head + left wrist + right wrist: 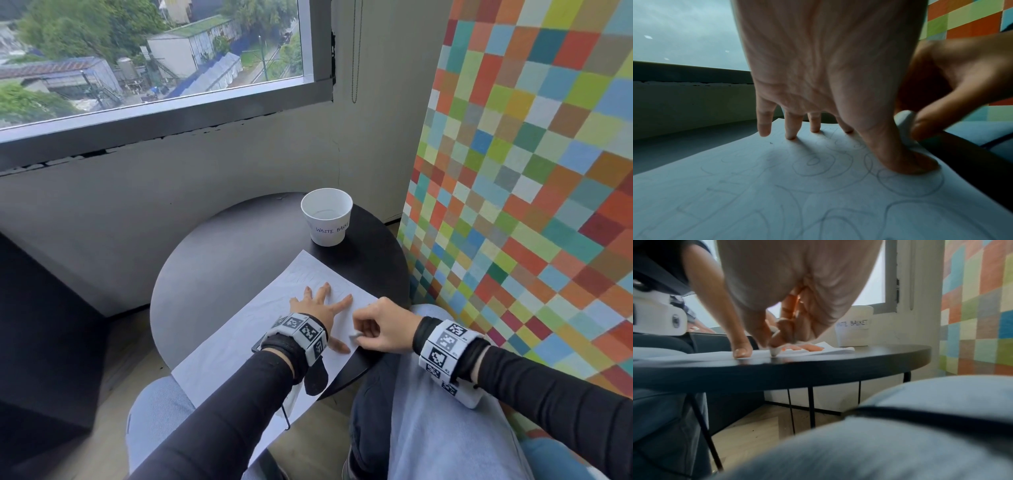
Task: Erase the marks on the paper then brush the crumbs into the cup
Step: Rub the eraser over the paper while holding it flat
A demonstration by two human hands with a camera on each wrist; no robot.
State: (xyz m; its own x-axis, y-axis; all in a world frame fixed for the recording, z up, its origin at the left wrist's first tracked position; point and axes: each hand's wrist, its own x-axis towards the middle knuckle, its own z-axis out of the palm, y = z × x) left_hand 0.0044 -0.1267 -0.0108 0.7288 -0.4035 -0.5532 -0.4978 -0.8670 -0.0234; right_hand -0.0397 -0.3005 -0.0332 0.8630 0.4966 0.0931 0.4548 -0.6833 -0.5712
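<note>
Cup point(327, 216) upright beyond paper point(239, 339)

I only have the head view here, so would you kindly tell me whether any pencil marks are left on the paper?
Observer: Yes. The left wrist view shows faint pencil loops all over the paper; the head view washes them out.
Operator: Thank you. What is the right hand holding?
Observer: The right hand pinches a small white eraser, its tip down on the sheet near the table edge.
Operator: And is the left hand really pinning the sheet?
Observer: The left hand presses its spread fingertips and thumb onto it.
</note>
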